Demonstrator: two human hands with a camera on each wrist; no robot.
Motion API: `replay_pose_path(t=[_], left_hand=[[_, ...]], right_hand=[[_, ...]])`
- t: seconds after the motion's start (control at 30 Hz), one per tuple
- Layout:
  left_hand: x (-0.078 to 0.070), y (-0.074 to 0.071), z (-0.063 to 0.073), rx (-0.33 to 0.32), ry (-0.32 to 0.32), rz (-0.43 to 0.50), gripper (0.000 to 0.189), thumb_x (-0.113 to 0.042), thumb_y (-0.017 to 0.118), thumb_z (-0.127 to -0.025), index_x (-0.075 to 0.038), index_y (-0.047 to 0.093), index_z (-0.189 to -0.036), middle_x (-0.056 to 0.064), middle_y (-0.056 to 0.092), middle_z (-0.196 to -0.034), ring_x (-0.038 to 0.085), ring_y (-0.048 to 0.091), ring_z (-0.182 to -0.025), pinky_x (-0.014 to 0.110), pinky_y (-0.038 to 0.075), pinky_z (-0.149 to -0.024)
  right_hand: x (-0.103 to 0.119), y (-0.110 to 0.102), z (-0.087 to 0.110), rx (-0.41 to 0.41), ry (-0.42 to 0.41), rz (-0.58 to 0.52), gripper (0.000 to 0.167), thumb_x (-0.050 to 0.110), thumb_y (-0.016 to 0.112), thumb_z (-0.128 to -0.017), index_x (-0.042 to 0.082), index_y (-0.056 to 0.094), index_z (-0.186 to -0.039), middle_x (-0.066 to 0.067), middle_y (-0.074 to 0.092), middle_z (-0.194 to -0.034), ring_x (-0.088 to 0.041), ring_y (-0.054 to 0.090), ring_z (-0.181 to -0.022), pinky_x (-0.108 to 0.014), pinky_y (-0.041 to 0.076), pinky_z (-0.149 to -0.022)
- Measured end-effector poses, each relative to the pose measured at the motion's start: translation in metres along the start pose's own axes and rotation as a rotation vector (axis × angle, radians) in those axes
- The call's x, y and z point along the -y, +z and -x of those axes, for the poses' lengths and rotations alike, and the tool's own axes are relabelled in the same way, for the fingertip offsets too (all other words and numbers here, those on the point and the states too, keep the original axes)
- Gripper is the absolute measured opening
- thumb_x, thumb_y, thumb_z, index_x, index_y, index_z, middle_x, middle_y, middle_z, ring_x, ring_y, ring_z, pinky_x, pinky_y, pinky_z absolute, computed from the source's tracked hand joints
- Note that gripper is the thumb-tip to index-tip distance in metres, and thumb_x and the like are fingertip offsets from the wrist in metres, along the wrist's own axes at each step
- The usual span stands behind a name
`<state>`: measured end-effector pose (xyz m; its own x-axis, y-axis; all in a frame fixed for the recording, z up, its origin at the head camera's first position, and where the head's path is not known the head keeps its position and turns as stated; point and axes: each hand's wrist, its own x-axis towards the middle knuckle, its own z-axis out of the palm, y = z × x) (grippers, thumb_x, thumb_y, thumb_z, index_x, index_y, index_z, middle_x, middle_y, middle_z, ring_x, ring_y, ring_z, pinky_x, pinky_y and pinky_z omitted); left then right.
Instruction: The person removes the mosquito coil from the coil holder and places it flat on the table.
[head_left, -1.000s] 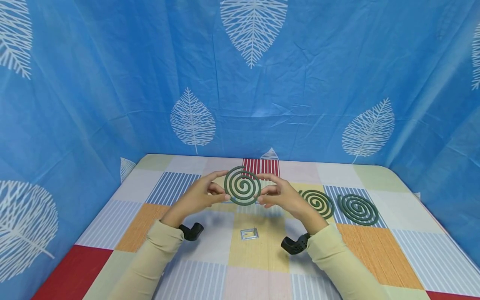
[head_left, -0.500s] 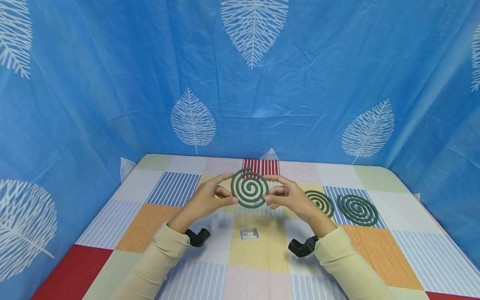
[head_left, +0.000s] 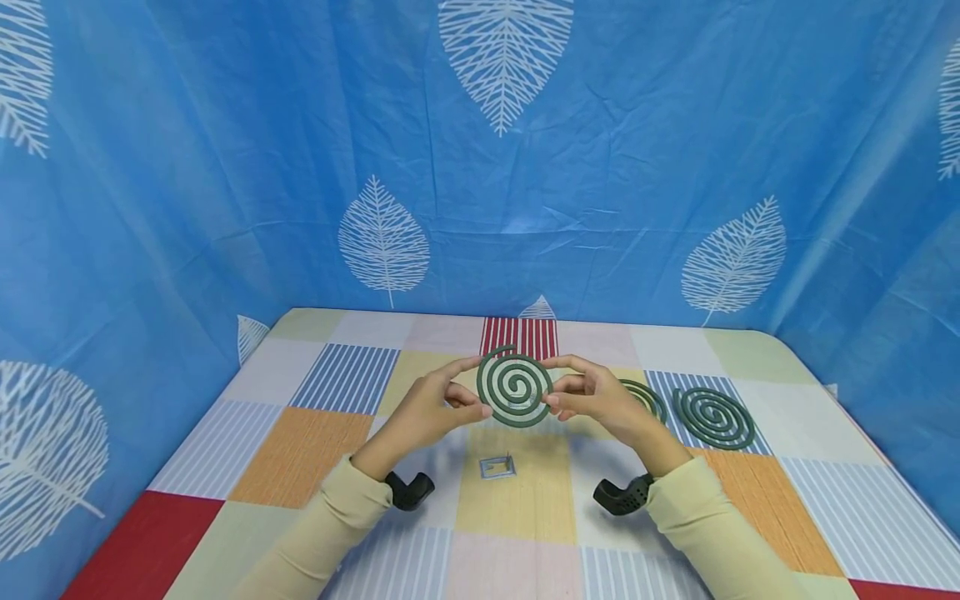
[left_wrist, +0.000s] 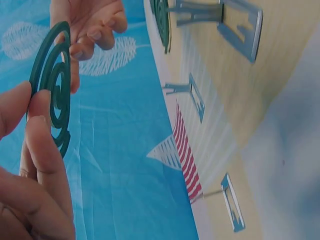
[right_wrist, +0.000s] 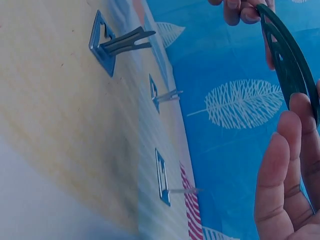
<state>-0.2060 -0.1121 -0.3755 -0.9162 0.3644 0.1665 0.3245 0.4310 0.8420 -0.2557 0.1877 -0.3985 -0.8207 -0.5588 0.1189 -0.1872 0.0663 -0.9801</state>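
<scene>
A dark green mosquito coil [head_left: 517, 386] is held upright above the table between both hands. My left hand [head_left: 435, 406] pinches its left edge between thumb and fingers. My right hand [head_left: 600, 402] pinches the opposite edge the same way. In the left wrist view the coil [left_wrist: 37, 70] appears nearly edge-on, with the other hand behind it. Below and nearer stands a small metal coil stand [head_left: 498, 468] with an upright prong. Both wrist views show further metal stands, such as one stand [right_wrist: 162, 175] in the right wrist view; in the head view the hands and coil largely hide these.
Two more green coils lie on the right of the table: one coil [head_left: 714, 418] in full sight, the other coil [head_left: 654, 400] partly behind my right hand. A patchwork cloth [head_left: 517, 508] covers the table. Blue leaf-print curtain [head_left: 600, 167] encloses the back and sides.
Both hands have shifted to the right and slightly nearer, carrying the coil with them. The right hand now covers more of the nearer table coil. The front stand has stayed put.
</scene>
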Motion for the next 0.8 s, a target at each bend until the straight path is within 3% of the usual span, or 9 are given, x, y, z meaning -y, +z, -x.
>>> replay_pose_path(t=[0.2,0.5,0.6,0.8], left_hand=[[-0.001,0.008,0.000,0.007,0.003,0.023,0.074,-0.017,0.082,-0.099,-0.004,0.047,-0.163,0.000,0.080,-0.092,0.013,0.069,-0.090,0.038,0.057,-0.085],[-0.001,0.024,0.000,0.020,0.003,0.077,0.074,-0.014,0.080,-0.099,-0.002,0.045,-0.163,0.003,0.078,-0.094,0.013,0.063,-0.075,0.030,0.051,-0.067],[0.000,0.030,0.000,0.028,0.000,0.102,0.075,-0.015,0.080,-0.100,-0.002,0.043,-0.164,0.003,0.077,-0.095,0.017,0.064,-0.072,0.028,0.050,-0.065],[0.000,0.042,0.001,0.047,-0.018,0.163,0.077,-0.015,0.079,-0.101,-0.002,0.040,-0.166,0.002,0.077,-0.094,0.039,0.068,-0.074,0.028,0.049,-0.061]], right_hand=[[-0.001,-0.006,0.006,0.028,0.006,-0.018,0.059,-0.002,0.066,-0.102,-0.016,0.041,-0.153,0.002,0.076,-0.098,-0.011,0.070,-0.085,-0.031,0.062,-0.078],[-0.005,-0.016,0.015,0.073,-0.019,-0.066,0.054,-0.004,0.065,-0.102,-0.016,0.042,-0.150,0.001,0.077,-0.101,-0.010,0.072,-0.091,-0.027,0.062,-0.077],[-0.006,-0.020,0.018,0.080,-0.007,-0.061,0.056,-0.004,0.066,-0.102,-0.015,0.040,-0.151,0.000,0.076,-0.101,-0.011,0.073,-0.095,-0.028,0.062,-0.078],[-0.008,-0.028,0.026,0.110,-0.001,-0.077,0.057,-0.003,0.067,-0.103,-0.011,0.041,-0.154,-0.001,0.076,-0.101,-0.012,0.074,-0.095,-0.030,0.063,-0.080]])
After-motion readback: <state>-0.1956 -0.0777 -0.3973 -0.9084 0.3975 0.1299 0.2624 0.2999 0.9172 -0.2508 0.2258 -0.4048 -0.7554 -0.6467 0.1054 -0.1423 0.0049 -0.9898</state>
